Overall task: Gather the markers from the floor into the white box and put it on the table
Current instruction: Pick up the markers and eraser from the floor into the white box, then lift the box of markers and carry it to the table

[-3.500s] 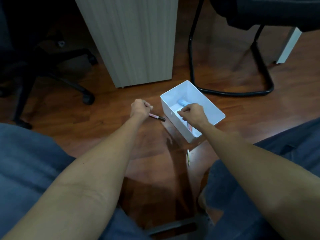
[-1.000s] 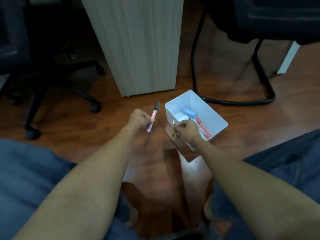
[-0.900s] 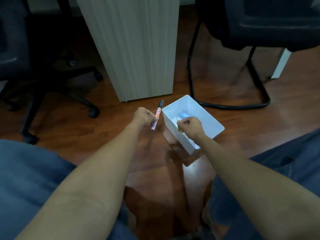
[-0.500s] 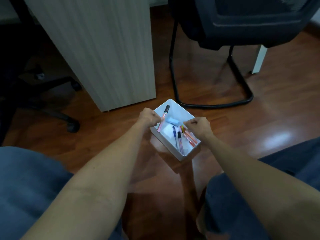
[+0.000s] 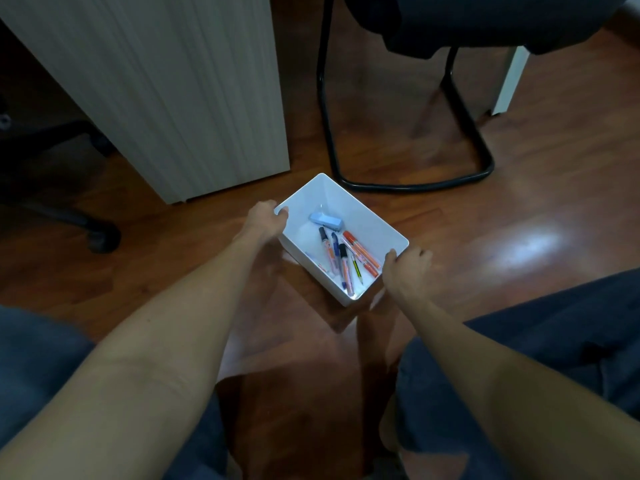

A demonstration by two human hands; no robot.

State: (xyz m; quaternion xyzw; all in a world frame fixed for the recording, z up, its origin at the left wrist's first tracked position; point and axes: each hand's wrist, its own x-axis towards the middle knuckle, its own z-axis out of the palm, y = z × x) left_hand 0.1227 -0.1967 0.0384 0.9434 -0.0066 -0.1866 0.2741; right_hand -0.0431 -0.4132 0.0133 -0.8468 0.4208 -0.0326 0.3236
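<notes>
- White box [image 5: 367, 216] on wooden floor [image 5: 485, 237], long axis diagonal, far-left to near-right.
- Markers [image 5: 341, 259] inside, lengthwise.
- Left hand [image 5: 265, 220], right hand [image 5: 403, 268] clamped on opposite corners, forearms outstretched.

A pale wood-grain cabinet [image 5: 180, 88] stands beside a black chair [image 5: 450, 29].

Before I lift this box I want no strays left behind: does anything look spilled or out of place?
Nothing stands out. The markers and a pale blue block lie inside the white box, which the left hand and right hand grip. No stray shows on the visible floor.
</notes>
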